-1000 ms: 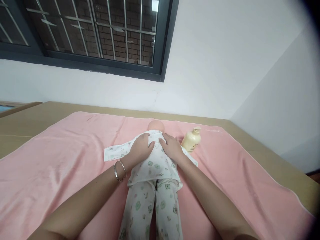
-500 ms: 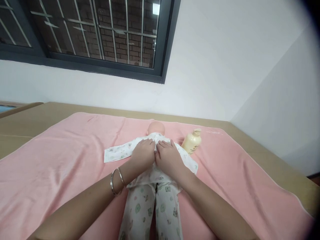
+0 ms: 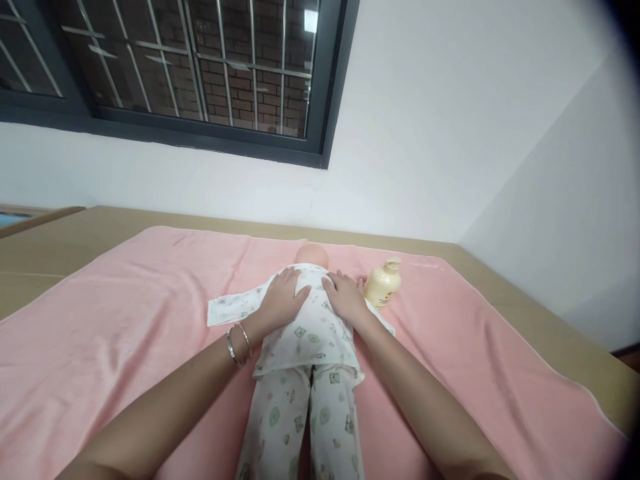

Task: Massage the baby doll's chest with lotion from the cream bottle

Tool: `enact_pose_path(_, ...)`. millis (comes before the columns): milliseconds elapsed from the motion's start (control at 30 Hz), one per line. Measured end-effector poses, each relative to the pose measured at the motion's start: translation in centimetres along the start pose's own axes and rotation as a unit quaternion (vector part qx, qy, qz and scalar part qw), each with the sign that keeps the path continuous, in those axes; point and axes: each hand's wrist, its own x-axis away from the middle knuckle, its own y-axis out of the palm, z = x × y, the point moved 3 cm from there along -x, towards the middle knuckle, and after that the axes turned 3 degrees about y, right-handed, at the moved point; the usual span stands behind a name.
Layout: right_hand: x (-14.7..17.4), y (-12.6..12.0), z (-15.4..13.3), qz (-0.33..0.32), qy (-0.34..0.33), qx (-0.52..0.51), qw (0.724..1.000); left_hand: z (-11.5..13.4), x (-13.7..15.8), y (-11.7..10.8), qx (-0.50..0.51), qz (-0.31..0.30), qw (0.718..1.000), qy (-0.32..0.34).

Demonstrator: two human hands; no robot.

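Note:
A baby doll (image 3: pixel 311 255) lies stretched out on a pink blanket, its bald head toward the wall. It wears a white patterned top (image 3: pixel 310 333) and matching trousers (image 3: pixel 283 420). My left hand (image 3: pixel 284 299) rests flat on the left side of the doll's upper body, thumb spread toward the middle. On the right side my right hand (image 3: pixel 346 297) lies likewise, fingers stretched toward the doll's shoulder. Two silver bangles (image 3: pixel 240 343) circle my left wrist. Just right of my right hand stands a pale yellow pump bottle (image 3: pixel 383 285). The doll's right-side sleeve is partly hidden behind my arm.
The pink blanket (image 3: pixel 150 320) covers much of a tan surface (image 3: pixel 545 333). Behind it rises a white wall (image 3: pixel 415 133) with a dark-framed, barred window (image 3: pixel 200 67) at upper left.
My hands have moved apart from the middle of the doll's chest out to its two sides. The front of the top now shows between them. The bottle stays in place.

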Motion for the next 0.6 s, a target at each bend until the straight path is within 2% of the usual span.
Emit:
enact_pose_path(100,1.9,-0.5,-1.9,0.011,-0.022,0.048,0.999,1.0,0.5,-0.4,-0.040,-0.016,0.999,0.005)
enact_pose_path(200,4.7,-0.8,-4.4,0.025,-0.083,0.094,0.992,2.6,1.2,-1.3,-0.090,-0.008,0.996,0.008)
enact_pose_path(333,6.8,-0.7,-6.3,-0.003,-0.153,0.096,0.984,3.8,1.5,-2.2,-0.105,0.007,0.994,0.032)
enact_pose_path(433,5.2,-0.5,-5.2,-0.010,-0.115,0.050,0.992,2.8,0.7,-2.0,-0.053,0.026,0.998,0.035)
enact_pose_path(533,2.7,0.0,-3.1,0.004,-0.051,0.016,0.999,0.9,-0.1,-0.8,-0.005,0.033,0.999,0.023)
enact_pose_path(600,1.6,0.4,-2.2,0.024,-0.039,0.011,0.999,-0.2,-0.3,0.2,0.008,0.031,0.999,0.003)
